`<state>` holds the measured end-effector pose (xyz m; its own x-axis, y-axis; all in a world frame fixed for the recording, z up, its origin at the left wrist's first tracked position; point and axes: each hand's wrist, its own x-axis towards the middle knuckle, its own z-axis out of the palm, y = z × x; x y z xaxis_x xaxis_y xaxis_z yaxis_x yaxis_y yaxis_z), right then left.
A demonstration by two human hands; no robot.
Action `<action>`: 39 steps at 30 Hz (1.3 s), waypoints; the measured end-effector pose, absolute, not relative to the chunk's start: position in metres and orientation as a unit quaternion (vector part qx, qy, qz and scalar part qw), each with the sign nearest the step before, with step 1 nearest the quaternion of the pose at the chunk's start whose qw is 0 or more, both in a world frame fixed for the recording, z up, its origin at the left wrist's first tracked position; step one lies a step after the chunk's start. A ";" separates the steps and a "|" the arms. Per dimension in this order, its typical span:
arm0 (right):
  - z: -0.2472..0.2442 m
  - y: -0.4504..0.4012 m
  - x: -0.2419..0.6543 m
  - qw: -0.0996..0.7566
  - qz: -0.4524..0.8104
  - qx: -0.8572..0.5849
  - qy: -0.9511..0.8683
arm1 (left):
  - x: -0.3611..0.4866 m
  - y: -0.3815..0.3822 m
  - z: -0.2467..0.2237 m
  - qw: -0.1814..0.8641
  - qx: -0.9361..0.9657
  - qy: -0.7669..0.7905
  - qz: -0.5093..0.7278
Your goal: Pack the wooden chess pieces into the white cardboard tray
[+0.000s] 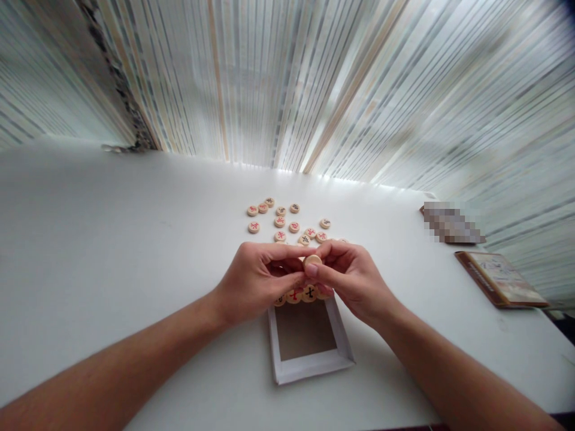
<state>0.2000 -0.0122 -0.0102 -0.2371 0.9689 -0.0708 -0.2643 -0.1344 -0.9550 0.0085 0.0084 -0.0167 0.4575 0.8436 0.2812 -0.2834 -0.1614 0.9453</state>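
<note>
A round wooden Chinese chess piece (313,261) is pinched between my two hands, its plain face turned toward me. The thumb and fingers of my right hand (354,275) close on its right side. From the other side, the fingertips of my left hand (256,275) meet at its left edge. Below the hands lies a shallow white box (313,363) with a brown bottom. Along its far end sits a row of pieces (309,293) with red and black characters, partly covered by my fingers.
Several loose Chinese chess pieces (280,222) lie scattered on the white table (135,251) beyond my hands. To the right are a brown-edged book or flat box (503,279) and a blurred-out flat item (453,222). A striped curtain (251,78) hangs along the back edge.
</note>
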 end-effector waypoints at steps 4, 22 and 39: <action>-0.010 -0.013 0.201 0.483 0.625 -0.392 -0.471 | 0.007 0.008 -0.014 0.589 0.622 0.227 0.463; -0.008 -0.013 0.202 0.513 0.417 -0.408 -0.630 | -0.003 0.018 -0.017 0.180 0.785 0.221 0.549; 0.026 -0.042 0.202 0.247 0.219 -0.326 -0.886 | -0.003 0.032 -0.031 0.392 0.666 0.378 0.510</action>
<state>0.2018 -0.0417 0.0264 -0.6652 0.6862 0.2943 0.4704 0.6913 -0.5485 -0.0028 0.0321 -0.0312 0.1935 0.9031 0.3833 0.1027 -0.4072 0.9075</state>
